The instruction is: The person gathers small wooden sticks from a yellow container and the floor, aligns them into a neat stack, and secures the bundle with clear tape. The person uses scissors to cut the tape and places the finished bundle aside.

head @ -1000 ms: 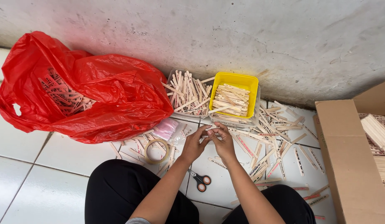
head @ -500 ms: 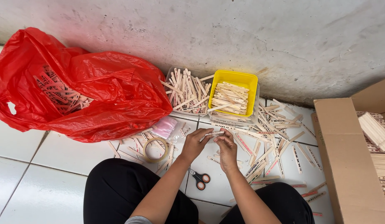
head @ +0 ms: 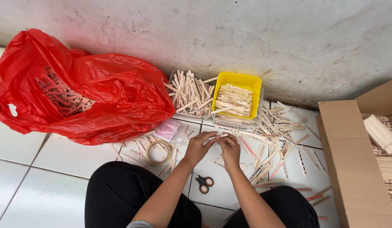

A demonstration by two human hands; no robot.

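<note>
Head view, left to right: a glossy, crumpled red plastic bag [head: 99, 101] lies on the white glazed floor tiles [head: 48, 194] against a rough grey cement wall [head: 229, 33]; flat pale wooden sticks show through its open mouth on the left side. Just beside the bag's right edge sit a small pink packet in clear film [head: 167, 129] and a ring of translucent tape roll [head: 158, 152], flat on the tile. Behind them, a clear plastic tub [head: 190, 93] holds wooden sticks piled in disorder. At centre, the left hand [head: 198, 147] and the right hand [head: 229, 148] meet above the floor — fingertips of both pinched together on a small bundle of sticks [head: 217, 137], which is held level between them, clear of the tiles. Scissors [head: 202, 182] with black-and-red handles lie near the wrists, between the person's black-clad knees. Behind the hands, a rectangular yellow plastic tray [head: 240, 80] contains sticks stacked more evenly, and stands just beside the clear tub. Loose printed sticks [head: 280, 131] are scattered over the tiles to the right of the tray. At far right, an open brown cardboard box [head: 352, 160] — matt, with flaps raised — holds neat rows of sticks along its inner side.
</note>
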